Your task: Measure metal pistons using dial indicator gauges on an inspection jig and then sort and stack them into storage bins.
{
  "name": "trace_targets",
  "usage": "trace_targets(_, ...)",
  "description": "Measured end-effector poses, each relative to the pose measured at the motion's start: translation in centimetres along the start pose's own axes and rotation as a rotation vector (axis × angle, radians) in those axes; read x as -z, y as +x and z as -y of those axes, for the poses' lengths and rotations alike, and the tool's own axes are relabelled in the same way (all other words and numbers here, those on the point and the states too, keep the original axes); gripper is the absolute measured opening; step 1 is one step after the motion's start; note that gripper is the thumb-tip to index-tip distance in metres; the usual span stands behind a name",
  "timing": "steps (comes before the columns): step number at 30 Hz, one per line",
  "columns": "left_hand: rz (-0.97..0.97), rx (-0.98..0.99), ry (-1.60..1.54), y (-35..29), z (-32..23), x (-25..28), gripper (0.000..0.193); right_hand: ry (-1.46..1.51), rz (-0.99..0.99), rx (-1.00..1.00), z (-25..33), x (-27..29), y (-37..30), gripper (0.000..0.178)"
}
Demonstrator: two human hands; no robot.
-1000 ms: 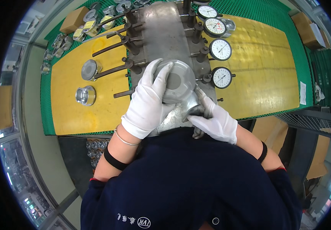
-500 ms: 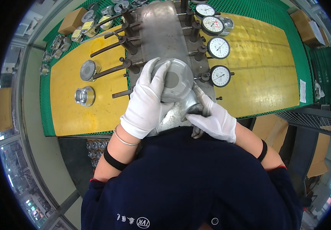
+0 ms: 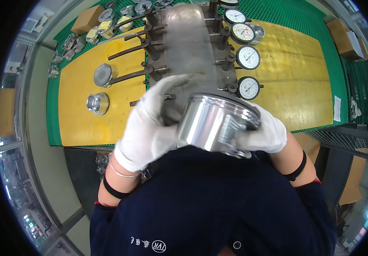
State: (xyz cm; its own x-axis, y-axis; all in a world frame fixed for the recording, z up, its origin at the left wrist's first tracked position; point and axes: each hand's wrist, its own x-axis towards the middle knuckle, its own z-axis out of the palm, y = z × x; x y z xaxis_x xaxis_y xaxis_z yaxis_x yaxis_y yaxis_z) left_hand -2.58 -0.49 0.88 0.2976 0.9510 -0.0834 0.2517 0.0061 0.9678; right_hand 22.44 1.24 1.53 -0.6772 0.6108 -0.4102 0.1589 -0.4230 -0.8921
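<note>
Head view: both gloved hands clamped on a shiny metal piston [image 3: 216,123], left hand [image 3: 150,126] cupping its side, right hand [image 3: 265,134] gripping the other end, tilted close to the face, likely for inspection, above the gauge fixture [image 3: 192,47] on the yellow bench [image 3: 290,89].

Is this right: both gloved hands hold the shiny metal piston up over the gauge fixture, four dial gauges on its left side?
Not quite. The head view shows the dial gauges on the fixture's right side; levers are on the left. Both hands, left and right, do hold the piston.
</note>
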Motion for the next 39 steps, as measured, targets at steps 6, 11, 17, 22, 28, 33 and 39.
trace_targets(6, -0.047, -0.284, 0.729, -0.4, 0.6, 2.8, 0.056, -1.082, -0.372, 0.499, -2.0, -0.9, 3.7, 0.081)
trace_targets(11, 0.074, -0.302, 0.871, -0.3, 1.3, -0.2, 0.07, -1.316, -0.445, 0.414, -4.4, -1.7, 5.3, 0.082)
trace_targets(17, -0.068, -0.346, 0.887, 0.4, 3.7, -1.9, 0.087, -0.902, -0.501, 0.242, -4.0, -2.1, 1.5, 0.075)
trace_targets(22, -0.061, -0.399, 0.828, 1.7, 4.1, -1.9, 0.088, 0.007, -0.257, -0.151, -6.0, -2.0, 0.3, 0.073)
trace_targets(28, -0.07, -0.401, 0.733, 3.4, 4.8, -1.8, 0.087, 0.121, -0.233, -0.127, -5.6, -2.3, 1.1, 0.09)
trace_targets(33, -0.077, -0.417, 0.731, 3.7, 5.0, -1.8, 0.088, 0.106, -0.248, -0.068, -6.4, -2.2, 1.3, 0.092)
trace_targets(39, -0.089, -0.415, 0.736, 4.0, 5.0, -1.8, 0.088, 0.116, -0.233, -0.133, -5.6, -2.1, 1.4, 0.092)
